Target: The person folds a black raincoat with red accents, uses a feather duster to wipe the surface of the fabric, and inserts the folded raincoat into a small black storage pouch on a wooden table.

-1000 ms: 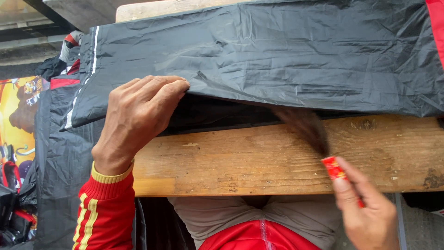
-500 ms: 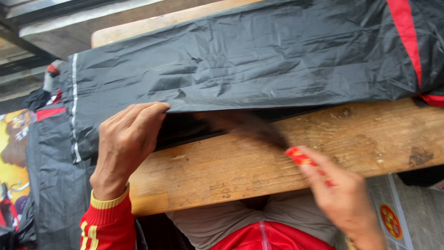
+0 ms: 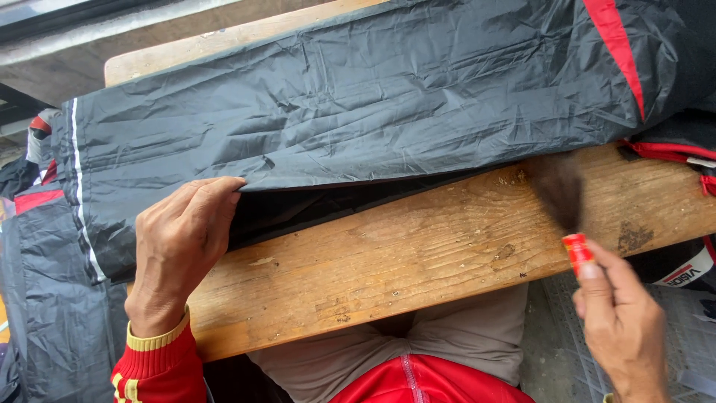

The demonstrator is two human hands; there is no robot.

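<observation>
Since the earlier frames the brush [image 3: 564,195] had swept from the middle of the plank toward its right end, and the right hand [image 3: 620,325] had travelled with it, while the left hand [image 3: 181,246] had kept its place at the edge of the cloth.

A black waterproof garment [image 3: 358,112], creased and shiny, lay spread across the far side of a worn wooden plank [image 3: 418,246]. It carried a red stripe [image 3: 615,48] near its right end and a thin white stripe [image 3: 80,186] near its left end, where the cloth hung over the plank's end. The near strip of the plank was bare, stained and scratched.

The left hand, in a red cuff with yellow bands [image 3: 158,351], rested palm down on the garment's lower hem, fingers curled over the edge and pinching it up, so that a dark gap showed beneath the fold.

The right hand was closed around the brush's red handle [image 3: 579,252], thumb pressed along it. The dark bristles, blurred, touched the plank just below the garment's hem at the right.
</observation>
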